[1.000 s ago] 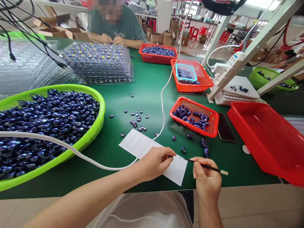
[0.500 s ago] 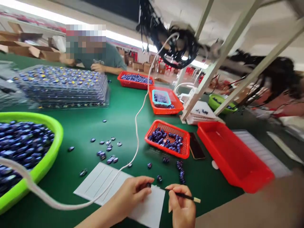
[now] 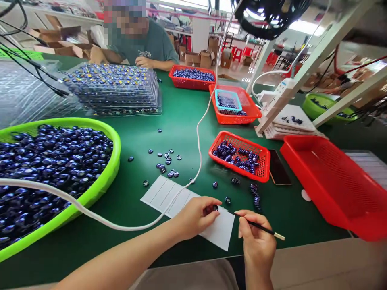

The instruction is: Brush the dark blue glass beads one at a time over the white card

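Over a white sheet with ruled lines (image 3: 165,193), my left hand (image 3: 196,216) pinches a small, shiny dark bead-like piece (image 3: 215,208) between thumb and fingertips. Just right of the sheet, my right hand (image 3: 258,233) holds a thin black stick with a pale end (image 3: 269,231) like a pen. The thin tip points toward the pinched piece; I cannot tell whether they touch. Beyond my hands lie a loose dark piece (image 3: 227,200) and a row of similar ones (image 3: 256,197). Several more blue-black pieces (image 3: 162,168) are scattered past the sheet.
A green basin (image 3: 116,161) full of dark pieces stands left. Red baskets (image 3: 267,161) and a long red tray (image 3: 320,201) are right, with a phone (image 3: 278,167) between. A white cable (image 3: 198,141) crosses the table. Opposite sits a person (image 3: 160,44) behind stacked clear trays (image 3: 130,104).
The camera view has shifted, so the table and hands appear farther right and higher. Both hands keep their holds, with the stick's tip still close to the pinched piece.
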